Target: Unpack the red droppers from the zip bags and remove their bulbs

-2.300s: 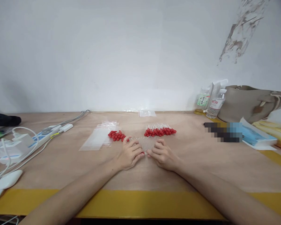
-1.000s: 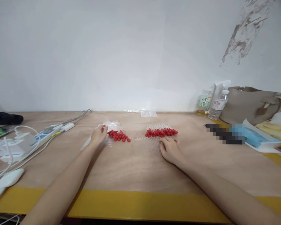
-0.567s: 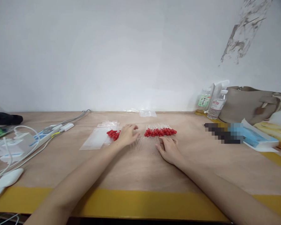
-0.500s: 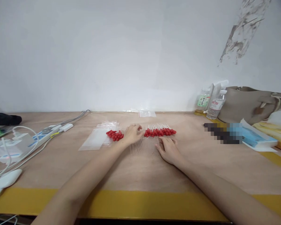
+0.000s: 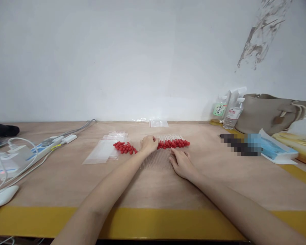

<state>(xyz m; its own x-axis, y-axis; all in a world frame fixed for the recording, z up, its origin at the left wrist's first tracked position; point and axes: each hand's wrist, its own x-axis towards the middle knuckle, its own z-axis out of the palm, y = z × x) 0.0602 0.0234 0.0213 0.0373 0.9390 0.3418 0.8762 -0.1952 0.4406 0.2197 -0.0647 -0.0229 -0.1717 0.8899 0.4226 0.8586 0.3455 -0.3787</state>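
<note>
- The left hand [image 5: 148, 144] reaches forward to the left end of a row of droppers with red tops [image 5: 173, 143]. Its fingers curl over that end, but I cannot tell if they pinch one or only touch.
- The right hand [image 5: 181, 162] lies flat and open on the worktop [image 5: 219, 183]. Its fingertips rest at the right edge of a row of clear glass tubes [image 5: 156, 159], and it grips nothing.
- The clear tubes lie side by side between the two hands, just in front of the red-topped row.
- A small heap of loose red rubber tops [image 5: 124, 147] sits just left of the left hand. Left of that lie some clear little bags [image 5: 102, 152].
- To do this well, I think, the left hand should take just one piece with its fingertips — a slow, light pinch — so the rest of the row stays neat.
- The flat right hand should keep pressing softly, so the round tubes do not roll apart. Glass is thin, so a hard push could crack it.
- Far off to the side are white cables and a power strip [image 5: 49, 144], two bottles [image 5: 226, 110] and a grey bag [image 5: 267, 112] — all well apart from the hands.
</note>
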